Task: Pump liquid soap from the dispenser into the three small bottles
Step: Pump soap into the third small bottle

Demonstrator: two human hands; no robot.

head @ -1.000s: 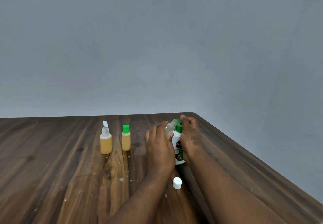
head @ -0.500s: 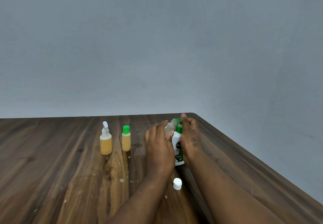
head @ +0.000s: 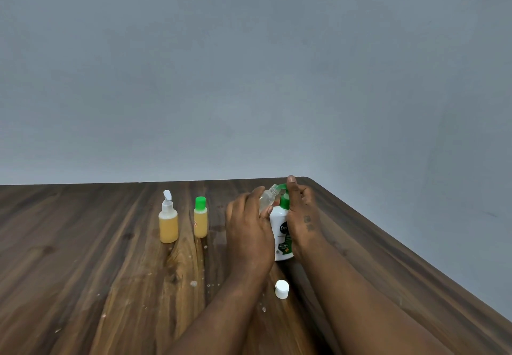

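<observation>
Lower centre of frame: two bare forearms reach up from the bottom edge over the wooden bench (head: 83,271); between them a loose white cap (head: 282,289) lies on the bench, touching neither arm; pale droplets (head: 193,283) are scattered just left of it.

Centre of frame: left hand (head: 249,227) has its fingers curled round a small clear bottle (head: 267,196); the bottle is held tilted, neck up and to the right, close against the green pump head (head: 283,188); fill level cannot be told.

Right hand (head: 303,213) is wrapped round the white soap dispenser (head: 281,232), which stands upright on the bench between the two hands; thumb lies up along the pump head, tip at its top; fingers are hidden behind the body.

Left of the hands, well apart from them: two small bottles stand upright, near each other but not touching, both holding yellow liquid; the green-capped bottle (head: 200,217) is nearer the hands; the white-capped bottle (head: 168,223) has its flip lid raised.

Beyond: far bench edge with rounded corner at right; plain grey wall (head: 249,77) fills the upper frame.
</observation>
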